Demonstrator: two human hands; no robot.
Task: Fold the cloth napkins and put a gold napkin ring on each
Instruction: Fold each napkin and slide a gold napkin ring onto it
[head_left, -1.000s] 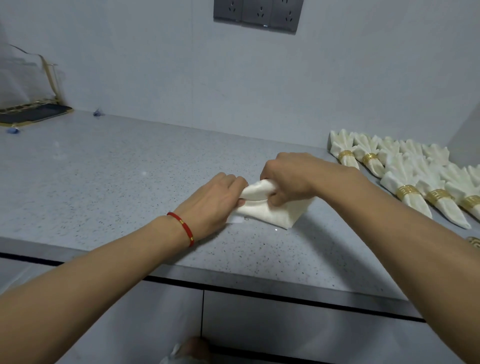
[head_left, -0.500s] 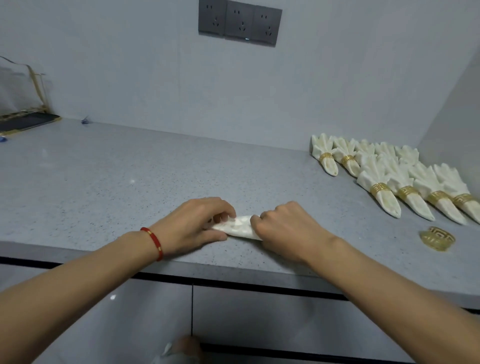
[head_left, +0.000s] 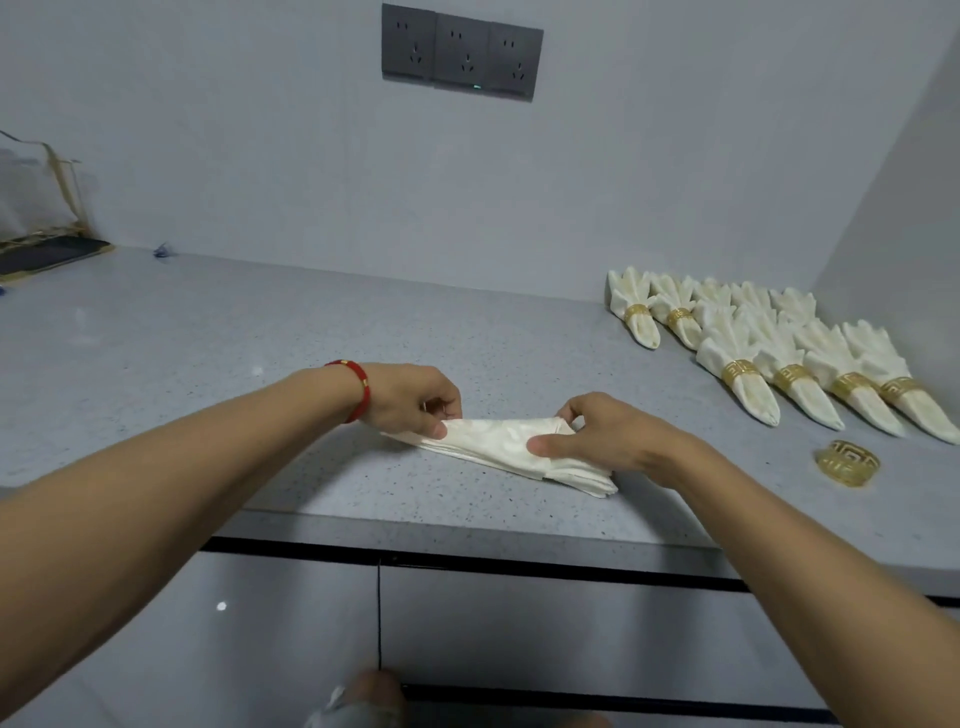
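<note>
On the grey speckled counter (head_left: 208, 332), close to its front edge, a cream napkin (head_left: 506, 441) lies folded into a long, narrow, layered strip running slantwise from left to right. The left hand (head_left: 410, 397), with a red cord bracelet (head_left: 358, 389) on its wrist, pinches the strip's left end between thumb and curled fingertips. The right hand (head_left: 602, 434) grips the right part, its thumb pressed on top of the cloth and its fingers curled over the far edge, while the stacked layers of that end stick out below the palm. To the right, apart from the napkin, a single gold napkin ring (head_left: 848, 463) lies on the counter with nothing in it. Beyond it, towards the right corner, stand two rows of finished napkins (head_left: 748, 358); each ring that can be seen holds one folded cloth threaded through it, the fanned points aimed at the wall and the tapered tails towards the counter edge. The rear row is partly hidden by the front one, so not every ring there is in sight. On the wall above hangs a dark socket panel (head_left: 461, 51). At the far left sits a dark flat tray (head_left: 49, 254) with a gold rim; what it holds cannot be made out.
</note>
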